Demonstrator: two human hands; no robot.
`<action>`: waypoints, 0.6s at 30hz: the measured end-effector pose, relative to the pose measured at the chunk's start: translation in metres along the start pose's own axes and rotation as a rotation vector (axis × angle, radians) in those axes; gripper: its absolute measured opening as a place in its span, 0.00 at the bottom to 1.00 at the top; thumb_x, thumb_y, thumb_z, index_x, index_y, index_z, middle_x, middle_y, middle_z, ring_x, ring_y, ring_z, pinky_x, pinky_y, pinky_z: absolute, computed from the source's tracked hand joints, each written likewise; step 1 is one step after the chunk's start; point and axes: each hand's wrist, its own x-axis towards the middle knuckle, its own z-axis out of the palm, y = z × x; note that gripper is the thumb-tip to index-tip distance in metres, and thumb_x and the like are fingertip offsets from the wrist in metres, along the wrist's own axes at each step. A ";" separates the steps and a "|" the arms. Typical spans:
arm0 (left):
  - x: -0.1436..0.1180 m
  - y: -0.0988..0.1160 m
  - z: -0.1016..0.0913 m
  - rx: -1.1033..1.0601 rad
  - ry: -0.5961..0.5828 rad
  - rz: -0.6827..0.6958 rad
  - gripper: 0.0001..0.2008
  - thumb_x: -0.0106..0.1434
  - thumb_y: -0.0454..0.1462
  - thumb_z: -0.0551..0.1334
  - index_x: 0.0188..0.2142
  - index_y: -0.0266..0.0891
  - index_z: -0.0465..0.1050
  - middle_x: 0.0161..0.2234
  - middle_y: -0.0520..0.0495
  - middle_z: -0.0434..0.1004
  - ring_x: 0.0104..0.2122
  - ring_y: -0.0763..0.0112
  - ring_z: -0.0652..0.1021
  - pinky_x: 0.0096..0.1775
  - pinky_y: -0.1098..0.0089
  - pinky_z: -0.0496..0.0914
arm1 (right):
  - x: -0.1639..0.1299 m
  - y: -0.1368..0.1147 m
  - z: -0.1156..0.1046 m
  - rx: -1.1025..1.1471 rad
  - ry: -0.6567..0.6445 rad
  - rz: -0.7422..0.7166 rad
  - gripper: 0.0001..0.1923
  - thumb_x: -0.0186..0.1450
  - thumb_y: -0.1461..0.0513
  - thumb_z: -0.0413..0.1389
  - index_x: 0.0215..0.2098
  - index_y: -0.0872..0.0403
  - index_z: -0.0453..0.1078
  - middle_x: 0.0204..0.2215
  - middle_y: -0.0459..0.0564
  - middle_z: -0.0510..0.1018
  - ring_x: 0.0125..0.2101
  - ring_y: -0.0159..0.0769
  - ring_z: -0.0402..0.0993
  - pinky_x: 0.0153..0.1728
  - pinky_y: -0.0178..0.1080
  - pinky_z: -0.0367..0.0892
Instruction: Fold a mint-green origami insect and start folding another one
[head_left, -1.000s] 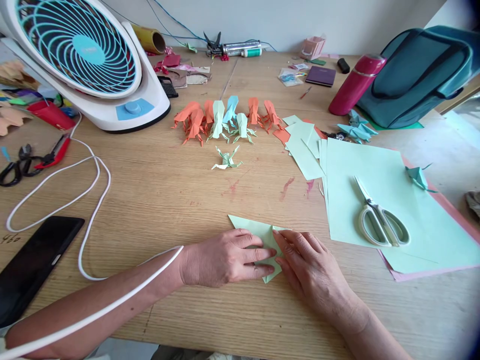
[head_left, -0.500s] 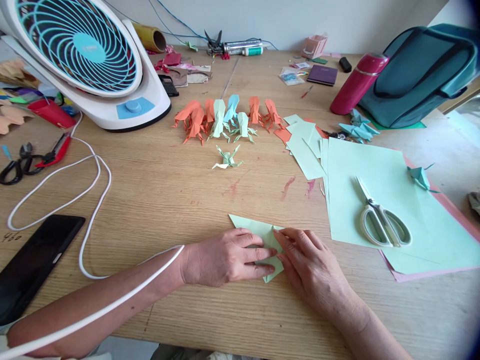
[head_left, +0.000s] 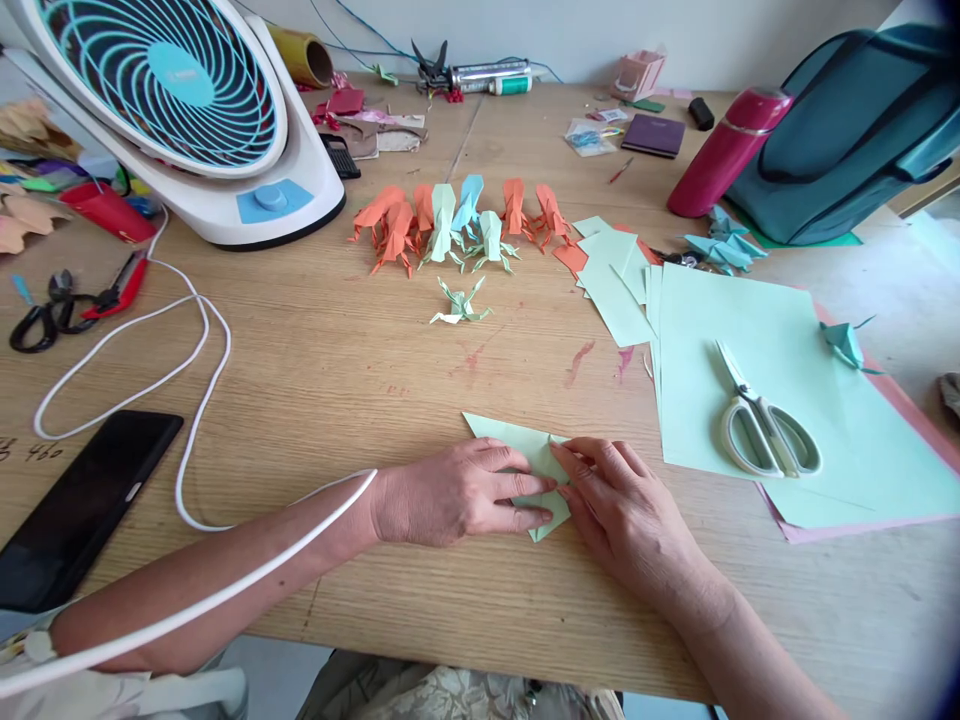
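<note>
A pale green sheet of folded paper (head_left: 517,434) lies on the table in front of me, a pointed corner to the left and another toward me. My left hand (head_left: 472,492) rests across it from the left, fingers spread and pressing it down. At the paper's right edge, my right hand (head_left: 626,515) is closed, its fingertips pinching a fold near the middle crease. Both hands hide part of the paper. Farther back lies a small green origami figure (head_left: 460,300) with thin pointed limbs. Behind it stand several orange origami figures (head_left: 395,238), with green and blue ones among them.
Scissors (head_left: 765,425) lie on large green sheets (head_left: 690,330) at right. Small green paper pieces (head_left: 611,290) are beside them. A white cable (head_left: 225,590) crosses my left forearm. A phone (head_left: 90,510), a fan (head_left: 247,225), a pink flask (head_left: 727,150) and a teal bag (head_left: 840,140) surround the space.
The camera view has dipped slightly, so everything sits a little higher in the picture. Both hands keep nearly the same place on the folded paper.
</note>
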 end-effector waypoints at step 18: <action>0.007 -0.003 0.007 -0.036 0.147 -0.091 0.15 0.70 0.32 0.54 0.52 0.37 0.73 0.54 0.41 0.75 0.47 0.65 0.74 0.51 0.64 0.69 | -0.001 0.000 0.000 0.004 -0.004 0.005 0.20 0.70 0.66 0.49 0.59 0.58 0.66 0.46 0.60 0.73 0.42 0.46 0.71 0.41 0.49 0.74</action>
